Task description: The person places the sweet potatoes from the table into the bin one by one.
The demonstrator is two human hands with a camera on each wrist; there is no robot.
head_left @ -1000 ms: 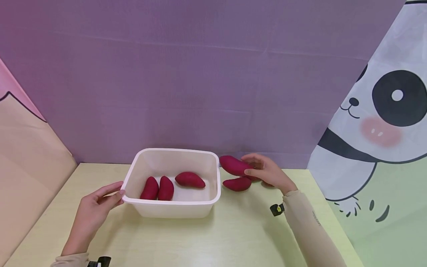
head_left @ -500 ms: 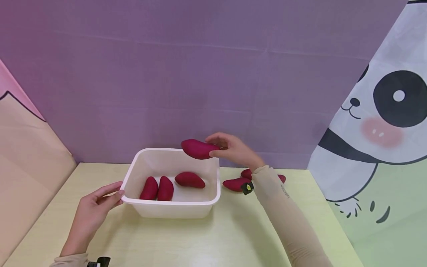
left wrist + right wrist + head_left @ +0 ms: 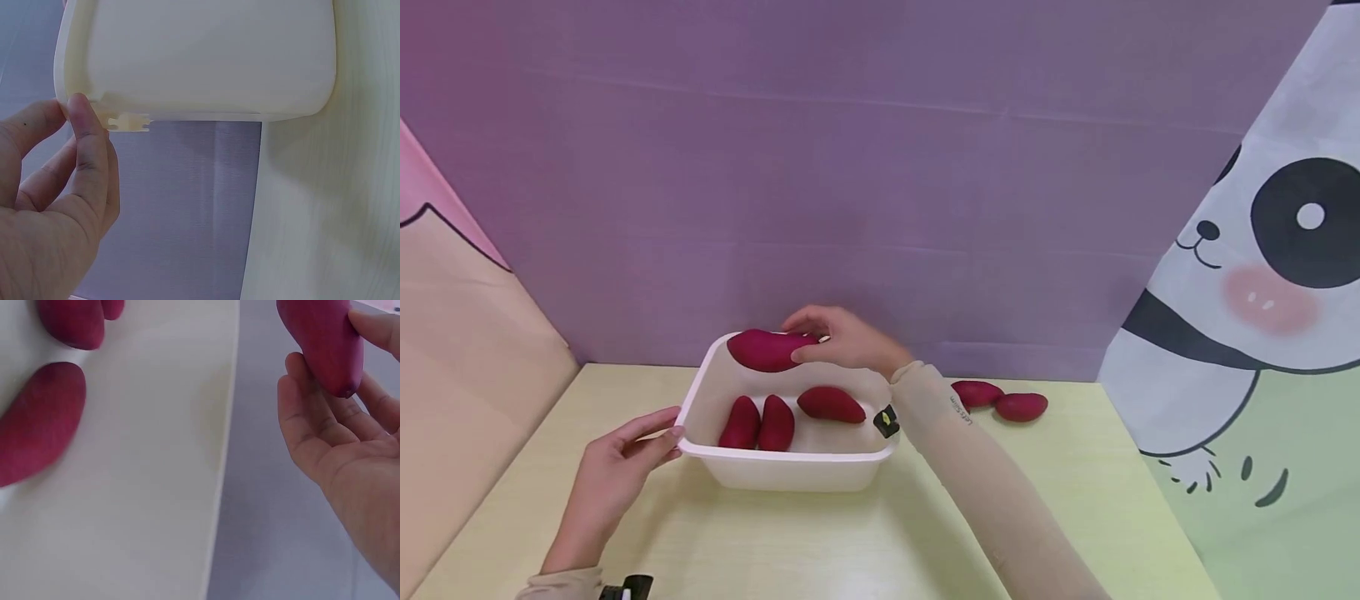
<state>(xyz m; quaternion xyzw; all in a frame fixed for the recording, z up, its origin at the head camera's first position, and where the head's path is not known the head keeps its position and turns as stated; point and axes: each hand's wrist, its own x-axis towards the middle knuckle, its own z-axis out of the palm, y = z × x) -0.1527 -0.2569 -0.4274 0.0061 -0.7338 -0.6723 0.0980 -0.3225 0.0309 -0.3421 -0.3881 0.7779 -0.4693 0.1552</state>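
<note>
My right hand (image 3: 842, 337) grips a dark red sweet potato (image 3: 766, 350) by one end, over the back rim of a white plastic bin (image 3: 790, 472). In the right wrist view the held sweet potato (image 3: 325, 347) lies between thumb and fingers, beside the bin's wall. Inside the bin rest a sweet potato (image 3: 831, 404) on the right and two more, one (image 3: 777, 423) leaning close to the other (image 3: 740, 423), on the left. The left hand (image 3: 621, 475) pinches the bin's left rim; in the left wrist view its thumb and fingers (image 3: 87, 144) meet at the lip.
On the pale table (image 3: 865, 550), right of the bin, lie more sweet potatoes, one (image 3: 1021, 407) farthest right and another (image 3: 977, 393) beside it, partly behind the right sleeve. A purple cloth wall (image 3: 865, 167) stands close behind the bin. A panda-print panel (image 3: 1247, 333) borders the right side.
My right hand has lifted the sweet potato off the pile at right and carried it leftward to over the bin. The left hand stays at the rim.
</note>
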